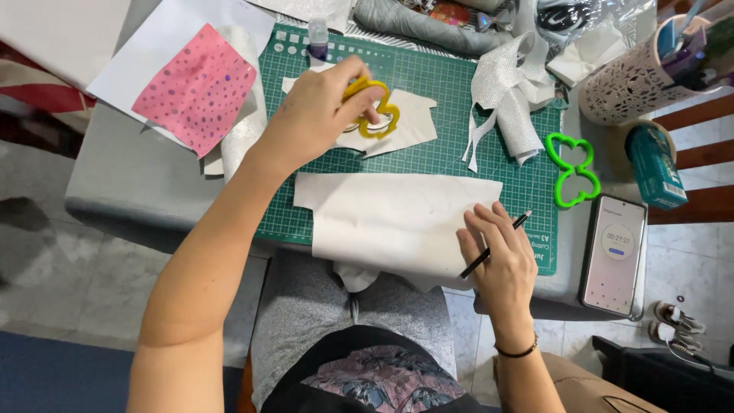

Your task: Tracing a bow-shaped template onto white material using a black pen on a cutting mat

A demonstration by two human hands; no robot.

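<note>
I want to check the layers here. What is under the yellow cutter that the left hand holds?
Under the yellow cutter lies a cream cut piece on the green mat. The left hand covers the cutter's left part, so what lies below there cannot be seen.

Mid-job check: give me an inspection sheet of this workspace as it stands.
Surface: green cutting mat on a grey table.
Job's things: yellow flower-shaped cutter over a cream cut piece; large cream sheet; black pencil.
Clutter: green butterfly cutter, silver ribbon, pink dotted paper, glue stick, phone, perforated pen holder.
Grip: left hand holds the yellow cutter; right hand holds the pencil on the sheet.
Cables: nothing seen.
Surroundings: tiled floor, wooden chair at right.
</note>
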